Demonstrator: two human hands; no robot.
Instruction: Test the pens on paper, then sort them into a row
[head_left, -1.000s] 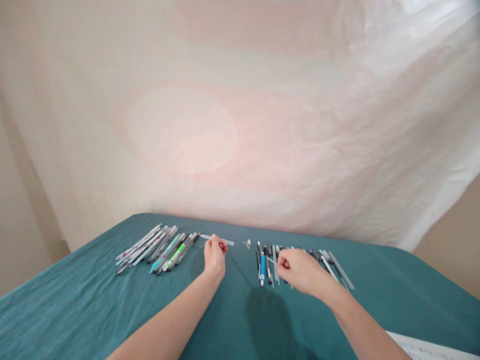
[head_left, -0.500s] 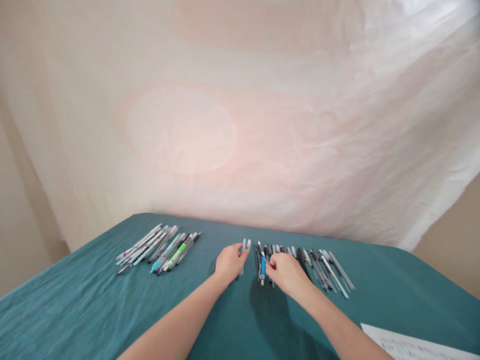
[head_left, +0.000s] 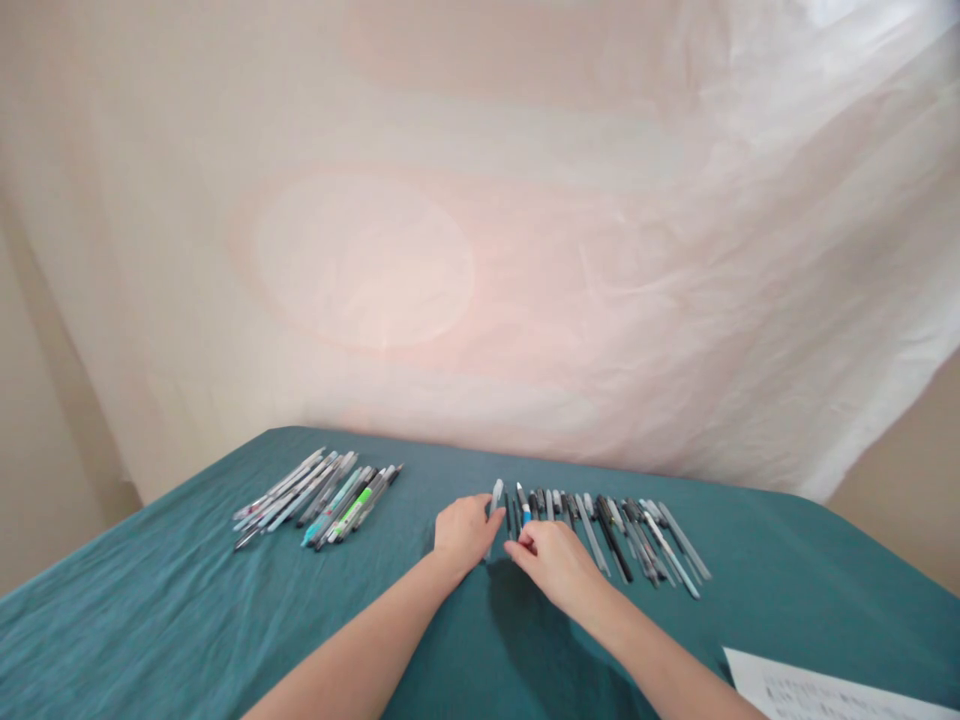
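My left hand [head_left: 466, 532] is closed round a pale grey pen [head_left: 497, 491], its thumb across the barrel and the tip pointing away from me. The pen's lower part is mostly hidden by the hand. Close by on the right, my right hand [head_left: 553, 562] bends over a blue and white pen [head_left: 524, 505], thumb to its left and curled fingers to its right. The lower half of that pen is covered by my fingers. Thin dark pens [head_left: 511, 515] lie between the two hands.
A row of grey, black and clear pens [head_left: 616, 540] stretches right from my right hand. On the left lies a bunch of pens [head_left: 330, 500], one with a bright green band. A printed paper sheet [head_left: 817, 690] lies at the lower right on the green cloth [head_left: 187, 600].
My right hand has shifted left and now covers the lower part of the blue and white pen. My left hand has moved slightly right, and only one pale pen shows clearly there.
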